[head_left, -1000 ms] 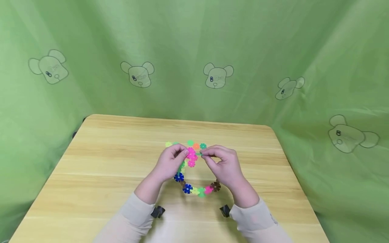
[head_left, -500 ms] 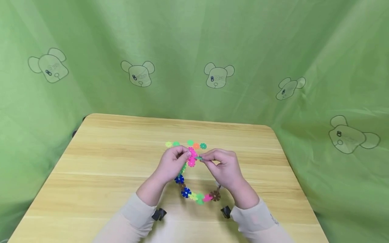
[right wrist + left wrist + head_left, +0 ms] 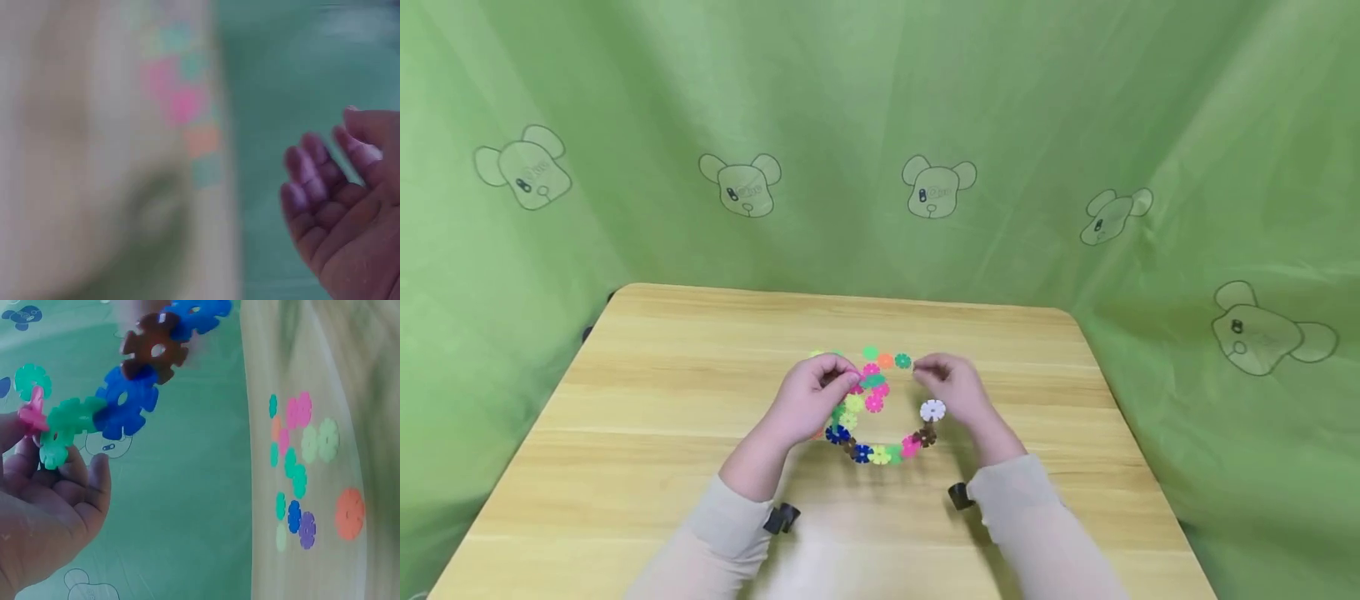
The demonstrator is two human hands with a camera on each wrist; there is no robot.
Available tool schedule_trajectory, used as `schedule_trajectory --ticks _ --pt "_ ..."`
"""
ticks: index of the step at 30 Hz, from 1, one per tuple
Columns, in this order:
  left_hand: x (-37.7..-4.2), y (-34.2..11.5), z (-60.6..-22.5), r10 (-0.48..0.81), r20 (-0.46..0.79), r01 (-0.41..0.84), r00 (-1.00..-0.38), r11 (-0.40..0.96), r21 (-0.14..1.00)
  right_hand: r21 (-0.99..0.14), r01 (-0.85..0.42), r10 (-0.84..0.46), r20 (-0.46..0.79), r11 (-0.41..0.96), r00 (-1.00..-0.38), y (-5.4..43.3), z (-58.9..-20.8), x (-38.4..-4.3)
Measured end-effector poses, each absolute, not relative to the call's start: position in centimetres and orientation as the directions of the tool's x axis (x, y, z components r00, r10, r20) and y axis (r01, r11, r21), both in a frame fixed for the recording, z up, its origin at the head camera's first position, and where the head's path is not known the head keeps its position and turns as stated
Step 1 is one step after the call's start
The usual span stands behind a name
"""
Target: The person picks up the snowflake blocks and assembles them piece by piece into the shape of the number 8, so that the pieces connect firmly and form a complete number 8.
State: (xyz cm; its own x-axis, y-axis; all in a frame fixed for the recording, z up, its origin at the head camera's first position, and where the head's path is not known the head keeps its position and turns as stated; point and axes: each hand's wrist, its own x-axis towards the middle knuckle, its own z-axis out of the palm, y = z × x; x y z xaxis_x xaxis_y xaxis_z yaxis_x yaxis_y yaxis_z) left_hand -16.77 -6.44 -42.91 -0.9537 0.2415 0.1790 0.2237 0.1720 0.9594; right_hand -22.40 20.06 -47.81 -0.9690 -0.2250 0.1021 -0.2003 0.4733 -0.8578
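A green fabric curtain printed with outlined animal heads hangs behind a pale wood-grain table. Above it, the left hand pinches a raised chain of multicoloured, notched plastic discs, which curves round to a white disc near the right hand, whose fingers are loosely bent and relaxed. Loose orange and green discs lie farther back.

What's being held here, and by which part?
The left hand pinches a chain of flower discs by a pink disc near one end; the right hand holds nothing.
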Motion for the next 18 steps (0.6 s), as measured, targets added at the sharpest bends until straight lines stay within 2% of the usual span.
schedule_trajectory --ticks 2,4,6,12,18 --pt "-16.9 -6.5 -42.8 0.213 0.205 0.238 -0.955 0.147 0.96 -0.78 -0.132 -0.206 0.004 0.612 -0.978 19.4 -50.1 -23.2" --pt "-17.0 -6.4 -42.8 0.18 0.229 0.254 -0.957 0.131 0.958 -0.717 -0.099 -0.213 -0.07 0.689 -0.975 18.1 -51.8 -23.4" --pt "-16.9 -6.2 -42.8 0.147 0.241 0.259 -0.959 0.118 0.959 -0.656 -0.121 -0.243 -0.098 0.745 -0.965 16.8 -52.8 -23.6" --pt "-16.9 -5.9 -43.1 0.128 0.252 0.265 -0.959 0.103 0.959 -0.494 -0.321 -0.391 -0.043 0.808 -0.919 15.2 -52.9 -23.0" --pt "-17.1 -6.1 -43.0 0.122 0.274 0.289 -0.954 0.133 0.948 -0.437 -0.338 -0.394 -0.043 0.834 -0.918 15.1 -53.0 -22.5"
